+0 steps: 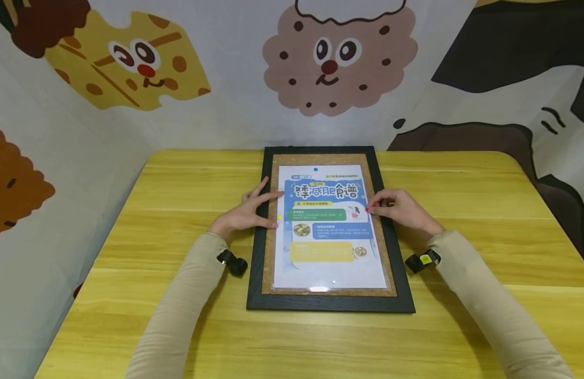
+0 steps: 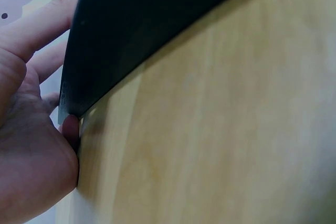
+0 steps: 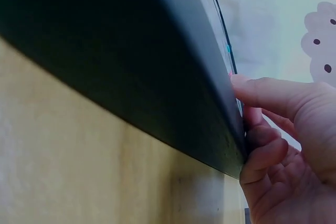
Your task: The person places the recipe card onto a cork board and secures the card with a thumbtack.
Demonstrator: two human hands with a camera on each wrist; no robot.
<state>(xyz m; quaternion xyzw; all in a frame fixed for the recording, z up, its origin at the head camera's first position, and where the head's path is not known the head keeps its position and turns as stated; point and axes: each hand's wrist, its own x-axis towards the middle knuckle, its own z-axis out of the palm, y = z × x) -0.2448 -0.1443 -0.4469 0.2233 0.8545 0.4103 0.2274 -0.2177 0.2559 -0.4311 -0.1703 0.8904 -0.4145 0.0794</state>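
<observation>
A printed sheet with Chinese text, in what looks like a clear sleeve, lies on a cork board with a black frame. My right hand pinches a small red pushpin at the sheet's right edge, its other fingers curled by the frame. On the left side, my left hand spreads its fingers over the frame, thumb and forefinger touching near the sheet's left edge. A blue pushpin sits at the sheet's top, and a yellow pushpin at its left edge, between thumb and forefinger.
The board lies on a yellow wood-grain table, its far end close to the table's back edge. Behind rises a white cloth backdrop printed with cartoon food. A black strap device is on each wrist.
</observation>
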